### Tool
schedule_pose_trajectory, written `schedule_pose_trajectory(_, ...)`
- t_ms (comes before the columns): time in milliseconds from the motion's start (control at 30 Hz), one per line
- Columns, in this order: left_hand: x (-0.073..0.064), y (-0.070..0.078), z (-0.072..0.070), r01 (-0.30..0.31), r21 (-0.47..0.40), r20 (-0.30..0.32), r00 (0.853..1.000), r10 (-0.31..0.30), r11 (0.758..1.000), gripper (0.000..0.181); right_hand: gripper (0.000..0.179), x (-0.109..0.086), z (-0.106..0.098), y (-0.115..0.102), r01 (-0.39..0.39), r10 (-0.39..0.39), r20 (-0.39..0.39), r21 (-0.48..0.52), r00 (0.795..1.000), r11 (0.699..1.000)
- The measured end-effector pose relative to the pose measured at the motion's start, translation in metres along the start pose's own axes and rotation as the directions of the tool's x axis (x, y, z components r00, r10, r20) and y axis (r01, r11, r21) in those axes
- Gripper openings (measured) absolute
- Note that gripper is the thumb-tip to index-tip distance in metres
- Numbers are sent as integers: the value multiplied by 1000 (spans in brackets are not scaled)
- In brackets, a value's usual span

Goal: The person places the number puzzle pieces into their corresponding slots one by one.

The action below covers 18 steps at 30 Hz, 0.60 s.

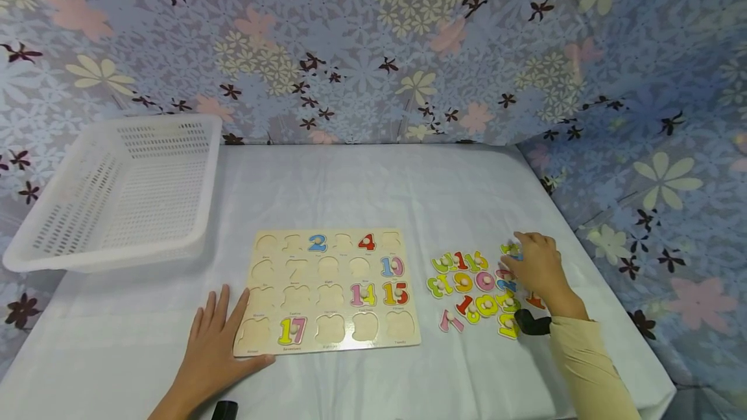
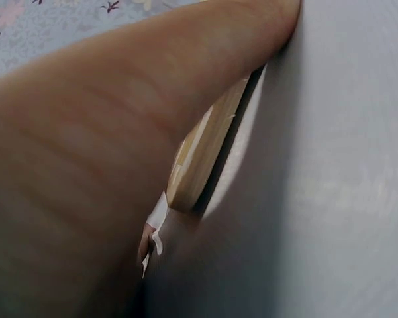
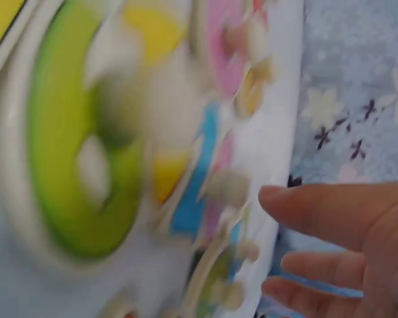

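A wooden number puzzle board lies on the table, with the 2, 4, 10, 14, 15 and 17 pieces in their recesses. My left hand rests with spread fingers at its lower left corner, thumb along the front edge. In the left wrist view the board's edge shows beyond that hand. To the right, my right hand hovers with parted fingers over the far right of a cluster of loose number pieces, partly hiding a green and blue piece. Close up in the right wrist view, a green piece is blurred, and the thumb stands apart from the knobs.
A white plastic basket stands at the left of the table. Loose pieces, among them a pink 7 and a yellow-green 13, lie between the board and my right hand. Floral cloth hangs behind the white-covered table.
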<state>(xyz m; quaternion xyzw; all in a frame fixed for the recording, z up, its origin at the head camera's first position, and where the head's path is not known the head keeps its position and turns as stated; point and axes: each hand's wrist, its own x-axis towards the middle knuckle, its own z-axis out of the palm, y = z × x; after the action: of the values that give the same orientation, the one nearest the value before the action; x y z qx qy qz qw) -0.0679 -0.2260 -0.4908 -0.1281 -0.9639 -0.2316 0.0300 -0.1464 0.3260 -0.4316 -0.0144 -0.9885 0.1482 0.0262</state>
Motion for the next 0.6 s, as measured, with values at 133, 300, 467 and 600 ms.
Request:
schedule_pose_trajectory(133, 0, -1, 1, -4, 5, -1, 1000, 4, 1000, 115, 64, -4, 2, 14, -81, 81, 19, -1, 997, 997)
schedule_pose_trajectory(300, -1, -1, 4, -2, 3, 2, 1000, 2, 1000, 116, 60, -5, 5, 16, -107, 107, 19, -3, 994, 994)
schedule_pose_trajectory(467, -2, -1, 3, -7, 7, -6, 1000, 7, 1000, 116, 57, -4, 6, 16, -102, 102, 16, -12, 995, 995)
schedule_pose_trajectory(600, -1, -1, 3, 2, 7, -2, 1000, -2, 1000, 116, 52, -2, 5, 16, -93, 93, 18, -15, 995, 996)
